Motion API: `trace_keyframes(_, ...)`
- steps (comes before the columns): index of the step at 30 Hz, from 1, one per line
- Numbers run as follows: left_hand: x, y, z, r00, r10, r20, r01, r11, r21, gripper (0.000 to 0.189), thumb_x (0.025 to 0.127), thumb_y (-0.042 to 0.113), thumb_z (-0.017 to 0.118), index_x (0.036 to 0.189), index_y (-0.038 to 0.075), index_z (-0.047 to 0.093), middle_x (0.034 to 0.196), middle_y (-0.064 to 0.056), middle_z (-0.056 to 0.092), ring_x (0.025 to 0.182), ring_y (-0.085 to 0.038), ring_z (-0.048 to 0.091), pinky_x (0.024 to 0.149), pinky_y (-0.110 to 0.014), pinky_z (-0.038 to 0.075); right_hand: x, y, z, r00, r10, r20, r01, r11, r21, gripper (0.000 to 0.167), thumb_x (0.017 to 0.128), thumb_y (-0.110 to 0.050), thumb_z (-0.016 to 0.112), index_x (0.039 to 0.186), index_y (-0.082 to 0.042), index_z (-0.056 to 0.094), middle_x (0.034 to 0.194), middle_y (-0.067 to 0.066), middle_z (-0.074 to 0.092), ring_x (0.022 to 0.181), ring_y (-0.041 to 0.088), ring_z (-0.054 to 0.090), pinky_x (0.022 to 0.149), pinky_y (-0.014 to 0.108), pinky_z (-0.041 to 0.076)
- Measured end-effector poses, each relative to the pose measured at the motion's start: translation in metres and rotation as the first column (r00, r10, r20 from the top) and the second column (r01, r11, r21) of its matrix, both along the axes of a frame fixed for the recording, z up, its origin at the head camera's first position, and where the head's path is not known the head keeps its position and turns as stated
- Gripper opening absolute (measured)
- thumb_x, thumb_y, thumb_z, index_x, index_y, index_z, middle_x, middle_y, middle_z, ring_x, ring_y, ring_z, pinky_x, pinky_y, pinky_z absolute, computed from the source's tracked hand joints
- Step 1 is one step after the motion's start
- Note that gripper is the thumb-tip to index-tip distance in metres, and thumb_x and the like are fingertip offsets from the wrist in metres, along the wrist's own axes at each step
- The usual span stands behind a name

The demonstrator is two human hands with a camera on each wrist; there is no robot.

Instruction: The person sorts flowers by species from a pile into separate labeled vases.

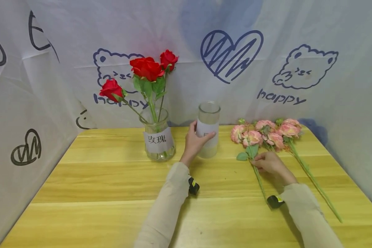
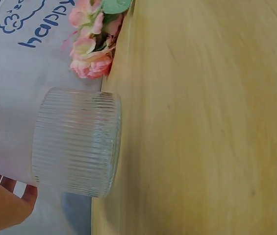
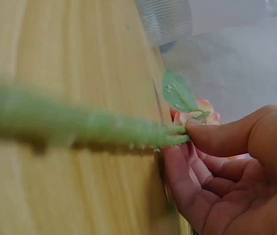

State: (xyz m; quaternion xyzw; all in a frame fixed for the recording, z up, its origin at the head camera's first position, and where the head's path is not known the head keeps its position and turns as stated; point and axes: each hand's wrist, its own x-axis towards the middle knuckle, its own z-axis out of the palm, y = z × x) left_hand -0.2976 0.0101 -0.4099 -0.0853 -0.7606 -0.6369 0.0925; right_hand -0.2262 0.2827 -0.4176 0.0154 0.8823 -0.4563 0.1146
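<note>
My left hand point(image 1: 196, 142) grips a clear glass vase point(image 1: 209, 119) at the middle of the table's back edge, its thumb across a white paper label. In the left wrist view the vase's ribbed lower part point(image 2: 77, 142) shows beyond the fingertips. To the right, my right hand point(image 1: 271, 163) pinches the green stem point(image 1: 259, 181) of a pink artificial flower just below its leaves point(image 1: 252, 151). The right wrist view shows thumb and fingers closed on this stem point(image 3: 79, 120) where it forks. Its pink blooms point(image 1: 252, 137) lie among others at the table's back.
A second pink flower's stem point(image 1: 316, 182) runs along the table's right side. At left stands a labelled glass vase point(image 1: 158, 141) holding several red roses point(image 1: 147, 69). Behind the wooden table point(image 1: 96, 182) hangs a white cloth point(image 1: 186, 86) with drawings.
</note>
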Motion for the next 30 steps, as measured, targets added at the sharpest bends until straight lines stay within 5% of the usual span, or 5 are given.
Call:
trace_keyframes(11,0.001,-0.001,0.0,1.0,-0.011,-0.021,0.011,1.0,0.001,0.074,0.08,0.023,0.081,0.139,0.006,0.041,0.133,-0.013,0.052,0.119,-0.026,0.05,0.099,-0.045,0.042,0.002,0.005,0.006,0.998,0.054,0.037,-0.051,0.994,-0.097,0.044,0.1,-0.01,0.049,0.129,0.021,0.039,0.117,0.03,0.056,0.1,0.03,0.06,0.085,0.039,0.054)
trace_keyframes(17,0.001,-0.002,0.0,0.999,-0.026,-0.026,0.026,1.0,0.007,0.075,0.079,0.024,0.081,0.14,0.008,0.041,0.131,-0.01,0.052,0.116,-0.025,0.05,0.097,-0.044,0.044,0.001,0.003,0.008,0.998,-0.006,0.057,0.02,0.97,-0.24,0.046,0.101,-0.012,0.048,0.134,0.018,0.035,0.123,0.023,0.053,0.095,0.013,0.059,0.087,0.033,0.053)
trace_keyframes(24,0.001,-0.003,0.0,0.999,-0.036,-0.012,0.036,0.999,0.006,0.075,0.079,0.026,0.082,0.139,0.009,0.041,0.131,-0.009,0.052,0.115,-0.024,0.05,0.097,-0.043,0.044,0.0,-0.001,0.011,0.993,-0.122,0.002,0.112,0.904,-0.412,0.051,0.102,-0.016,0.047,0.139,0.016,0.03,0.149,0.031,0.023,0.087,0.0,0.056,0.081,0.021,0.051)
trace_keyframes(28,0.0,-0.004,0.001,0.999,-0.038,-0.014,0.038,0.999,0.005,0.075,0.079,0.025,0.081,0.139,0.009,0.041,0.131,-0.009,0.052,0.116,-0.024,0.05,0.097,-0.043,0.044,0.0,-0.003,0.014,0.982,-0.188,-0.02,0.145,0.817,-0.559,0.029,0.101,-0.011,0.049,0.122,0.008,0.043,0.128,0.01,0.052,0.083,0.003,0.056,0.076,0.021,0.051)
trace_keyframes(30,0.0,-0.004,0.001,0.999,-0.039,-0.015,0.039,0.999,0.008,0.075,0.079,0.026,0.081,0.139,0.009,0.041,0.132,-0.009,0.051,0.116,-0.024,0.05,0.097,-0.043,0.044,-0.001,-0.005,0.017,0.974,-0.222,-0.036,0.149,0.759,-0.634,0.017,0.1,-0.008,0.05,0.113,0.002,0.046,0.098,-0.003,0.061,0.08,0.004,0.057,0.075,0.02,0.05)
